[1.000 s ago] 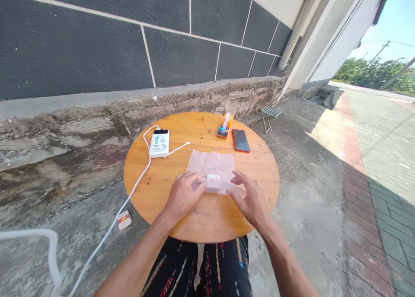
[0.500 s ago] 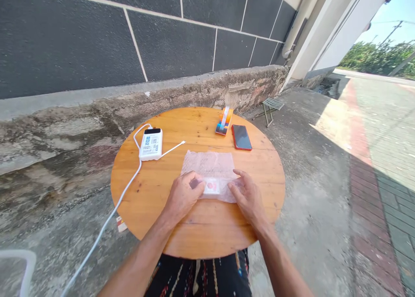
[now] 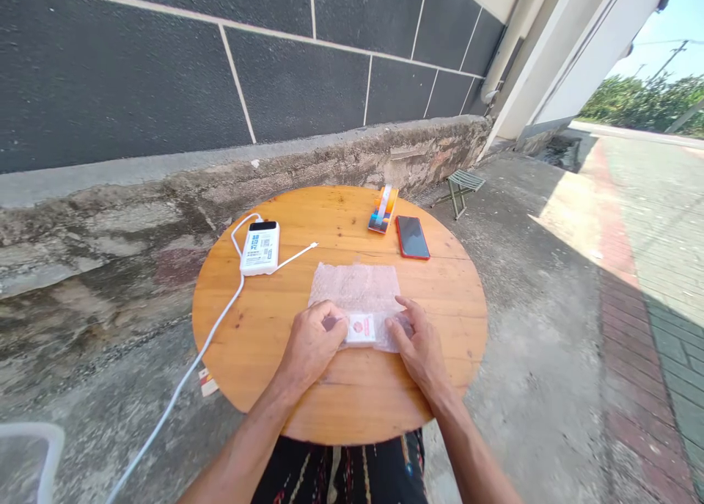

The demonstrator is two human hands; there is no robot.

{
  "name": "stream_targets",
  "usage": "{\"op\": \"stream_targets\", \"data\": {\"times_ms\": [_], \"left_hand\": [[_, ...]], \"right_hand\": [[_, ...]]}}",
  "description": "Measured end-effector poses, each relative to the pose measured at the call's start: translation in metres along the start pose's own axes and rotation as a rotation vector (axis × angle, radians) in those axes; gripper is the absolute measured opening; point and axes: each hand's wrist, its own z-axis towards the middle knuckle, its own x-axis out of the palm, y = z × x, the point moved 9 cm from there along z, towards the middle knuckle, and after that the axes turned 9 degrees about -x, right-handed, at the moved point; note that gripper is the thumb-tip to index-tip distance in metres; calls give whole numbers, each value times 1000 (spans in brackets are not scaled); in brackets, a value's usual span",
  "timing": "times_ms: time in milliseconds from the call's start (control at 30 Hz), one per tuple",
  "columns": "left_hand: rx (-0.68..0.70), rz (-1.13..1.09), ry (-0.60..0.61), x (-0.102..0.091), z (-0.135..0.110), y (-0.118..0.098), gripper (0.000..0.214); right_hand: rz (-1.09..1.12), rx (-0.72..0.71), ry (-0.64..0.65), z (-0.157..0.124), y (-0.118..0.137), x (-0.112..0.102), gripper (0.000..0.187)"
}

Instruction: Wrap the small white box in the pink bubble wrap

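A sheet of clear bubble wrap (image 3: 356,287) lies flat on the round wooden table (image 3: 264,320). At its near edge sits a small white packet with a red round mark (image 3: 360,328), folded into the wrap. My left hand (image 3: 311,346) grips the wrap's near left edge beside the packet, fingers curled over it. My right hand (image 3: 418,346) presses the near right edge, its fingers bent down onto the wrap.
A white power bank (image 3: 260,247) with a white cable (image 3: 220,320) lies at the table's left. A colourful orange box (image 3: 382,210) and a red phone (image 3: 412,237) lie at the far side. A small green stool (image 3: 462,185) stands by the dark wall.
My right hand came down from hovering onto the wrap's right edge. Both hands drew in around the packet, and its red-marked face now shows.
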Motion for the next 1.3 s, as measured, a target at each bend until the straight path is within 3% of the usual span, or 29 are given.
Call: {"op": "stream_targets", "data": {"times_ms": [100, 233, 367, 433, 533, 767, 900, 1067, 1200, 1300], "left_hand": [[-4, -5, -43, -1, -4, 2, 14], [21, 4, -84, -1, -7, 1, 14], [28, 19, -93, 0, -8, 0, 15], [23, 33, -88, 1, -9, -1, 16], [31, 60, -60, 0, -8, -4, 18], [53, 274, -54, -26, -13, 10, 26], [-45, 329, -44, -42, -24, 28, 28], [-110, 313, 69, -35, -30, 31, 30], [-134, 129, 160, -25, -25, 32, 32], [-181, -4, 143, -21, -21, 37, 33]], "right_hand": [[-105, -124, -45, -3, 18, -12, 37], [-315, -419, -195, -21, 79, -39, 22], [-329, -613, 120, -30, 119, -5, 31], [-337, -628, 247, -27, 120, 15, 32], [-399, -598, 338, -18, 111, 29, 26], [-531, -601, 436, -9, 111, 28, 22], [-569, -606, 446, -8, 114, 28, 25], [-582, -600, 467, -6, 116, 29, 28], [-577, -611, 482, -5, 117, 29, 28], [-583, -623, 476, -5, 117, 28, 27]]}}
